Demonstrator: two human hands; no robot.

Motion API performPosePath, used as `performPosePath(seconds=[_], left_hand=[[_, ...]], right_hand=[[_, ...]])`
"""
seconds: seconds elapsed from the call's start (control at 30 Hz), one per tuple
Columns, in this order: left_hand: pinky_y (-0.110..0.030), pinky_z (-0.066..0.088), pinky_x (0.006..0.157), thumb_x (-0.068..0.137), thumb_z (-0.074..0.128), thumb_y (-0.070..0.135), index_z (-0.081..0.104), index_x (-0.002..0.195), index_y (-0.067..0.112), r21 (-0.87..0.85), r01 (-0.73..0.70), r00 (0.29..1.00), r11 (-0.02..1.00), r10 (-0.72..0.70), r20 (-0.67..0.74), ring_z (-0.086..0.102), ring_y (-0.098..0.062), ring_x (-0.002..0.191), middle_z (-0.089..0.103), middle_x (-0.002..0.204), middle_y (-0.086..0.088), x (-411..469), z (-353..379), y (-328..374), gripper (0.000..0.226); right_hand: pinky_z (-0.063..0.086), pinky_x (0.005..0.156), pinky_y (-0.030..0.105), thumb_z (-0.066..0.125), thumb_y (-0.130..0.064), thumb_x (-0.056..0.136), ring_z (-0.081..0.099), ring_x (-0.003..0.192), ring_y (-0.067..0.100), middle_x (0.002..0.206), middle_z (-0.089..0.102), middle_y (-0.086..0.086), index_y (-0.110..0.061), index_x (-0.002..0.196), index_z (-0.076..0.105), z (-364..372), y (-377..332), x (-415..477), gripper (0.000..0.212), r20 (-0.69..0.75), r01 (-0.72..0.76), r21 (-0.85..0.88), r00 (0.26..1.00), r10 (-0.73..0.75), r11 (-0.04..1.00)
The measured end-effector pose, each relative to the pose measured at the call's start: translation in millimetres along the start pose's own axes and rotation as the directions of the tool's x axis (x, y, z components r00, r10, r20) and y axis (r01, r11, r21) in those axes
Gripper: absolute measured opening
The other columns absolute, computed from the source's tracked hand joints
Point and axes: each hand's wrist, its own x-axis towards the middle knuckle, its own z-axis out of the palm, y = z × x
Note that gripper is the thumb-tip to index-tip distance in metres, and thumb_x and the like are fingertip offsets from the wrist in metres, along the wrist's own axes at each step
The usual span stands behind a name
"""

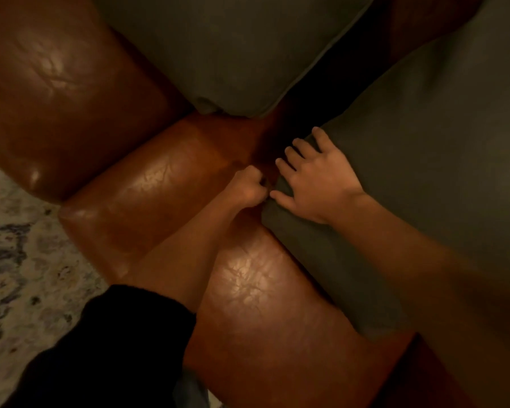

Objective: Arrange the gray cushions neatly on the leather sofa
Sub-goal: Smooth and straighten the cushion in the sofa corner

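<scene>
A large gray cushion [418, 160] lies on the brown leather sofa seat [248, 304] at the right. My right hand [312, 184] rests flat on its near-left corner, fingers spread over the edge. My left hand [248, 187] is closed in a fist pinching that same corner of the cushion. A second gray cushion [227, 45] leans at the top, in the sofa's corner beside the armrest [59, 92].
A patterned rug [21, 260] covers the floor at the lower left. A black sleeve [109, 348] runs along my left forearm. The sofa's front edge crosses the bottom of the view.
</scene>
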Motion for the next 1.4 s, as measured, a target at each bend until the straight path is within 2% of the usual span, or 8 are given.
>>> performPosePath(seconds=[0.13, 0.37, 0.6, 0.8, 0.93, 1.07, 1.27, 1.4], left_hand=[[-0.025, 0.049, 0.074, 0.085, 0.061, 0.008, 0.072, 0.095, 0.009, -0.203, -0.025, 0.983, 0.979, -0.013, -0.182, 0.060, -0.020, 0.092, 0.067, 0.096, -0.006, 0.3, 9.5, -15.8, 0.014], [-0.025, 0.051, 0.060, 0.084, 0.067, 0.010, 0.067, 0.077, 0.020, -0.744, 0.053, 0.931, 0.666, -0.302, -0.205, 0.060, -0.018, 0.087, 0.065, 0.094, -0.009, 0.0, 14.4, -28.5, 0.012], [-0.027, 0.057, 0.066, 0.071, 0.080, 0.031, 0.063, 0.105, 0.017, -0.743, 0.050, 0.928, 0.668, -0.306, -0.214, 0.063, -0.012, 0.079, 0.063, 0.092, 0.000, -18.5, 37.9, -30.3, 0.040], [-0.025, 0.058, 0.059, 0.082, 0.069, 0.008, 0.065, 0.095, 0.009, -0.696, -0.110, 0.937, 0.710, -0.160, -0.310, 0.063, -0.021, 0.080, 0.063, 0.096, -0.020, -26.1, 19.2, -44.4, 0.013], [-0.033, 0.056, 0.075, 0.086, 0.066, 0.015, 0.067, 0.096, 0.018, -0.684, -0.171, 0.924, 0.709, -0.126, -0.362, 0.064, -0.024, 0.096, 0.065, 0.106, -0.016, -38.0, 24.2, -46.3, 0.010], [-0.030, 0.052, 0.087, 0.081, 0.071, 0.015, 0.069, 0.096, 0.027, -0.819, -0.051, 0.983, 0.572, -0.115, -0.142, 0.065, -0.017, 0.099, 0.067, 0.111, -0.008, -47.8, 20.8, -50.8, 0.019], [-0.029, 0.049, 0.091, 0.085, 0.060, -0.004, 0.068, 0.104, 0.011, -0.666, -0.049, 0.961, 0.744, -0.148, -0.236, 0.061, -0.016, 0.094, 0.068, 0.105, -0.013, -42.5, 0.2, -49.8, 0.026], [-0.032, 0.055, 0.082, 0.082, 0.071, 0.024, 0.057, 0.118, 0.001, -0.807, 0.160, 0.953, 0.569, -0.303, -0.025, 0.064, -0.021, 0.094, 0.064, 0.107, -0.012, -45.2, 8.7, -41.0, 0.045]], right_hand=[[0.002, 0.115, 0.051, 0.015, -0.058, 0.094, 0.019, 0.143, 0.029, 0.152, 0.030, 0.013, -0.013, 0.148, 0.024, 4.7, 2.4, -1.6, 0.071, -0.021, -0.005, -0.005, 1.000, 0.004, 1.000], [-0.004, 0.116, 0.046, 0.013, -0.060, 0.092, 0.015, 0.144, 0.025, 0.155, 0.025, 0.010, -0.016, 0.149, 0.023, 10.1, 13.5, -16.8, 0.072, -0.084, -0.008, 0.035, 0.996, 0.011, 0.999], [-0.004, 0.116, 0.046, 0.009, -0.061, 0.090, 0.013, 0.145, 0.027, 0.155, 0.024, 0.011, -0.018, 0.149, 0.022, 6.3, 11.3, -18.0, 0.074, -0.076, -0.017, 0.038, 0.997, 0.020, 0.999], [-0.005, 0.116, 0.045, 0.011, -0.061, 0.092, 0.014, 0.144, 0.026, 0.155, 0.024, 0.011, -0.019, 0.149, 0.020, 3.7, 10.8, -32.4, 0.071, -0.081, -0.008, 0.040, 0.997, 0.011, 0.999], [-0.005, 0.116, 0.045, 0.012, -0.061, 0.093, 0.012, 0.145, 0.026, 0.156, 0.021, 0.010, -0.019, 0.150, 0.018, 2.8, 10.9, -34.4, 0.071, -0.085, -0.007, 0.050, 0.996, 0.012, 0.999], [-0.005, 0.116, 0.045, 0.012, -0.061, 0.093, 0.013, 0.145, 0.026, 0.156, 0.022, 0.011, -0.019, 0.150, 0.019, 4.2, 10.0, -35.0, 0.071, -0.084, -0.003, 0.048, 0.996, 0.007, 0.999], [-0.004, 0.116, 0.045, 0.012, -0.060, 0.093, 0.013, 0.145, 0.026, 0.156, 0.022, 0.010, -0.019, 0.150, 0.018, 5.7, 10.6, -36.5, 0.071, -0.107, -0.007, 0.051, 0.994, 0.012, 0.999], [-0.004, 0.116, 0.045, 0.013, -0.060, 0.093, 0.013, 0.145, 0.027, 0.156, 0.022, 0.011, -0.018, 0.150, 0.018, 5.8, 9.1, -34.7, 0.071, -0.109, -0.009, 0.058, 0.994, 0.016, 0.998]])
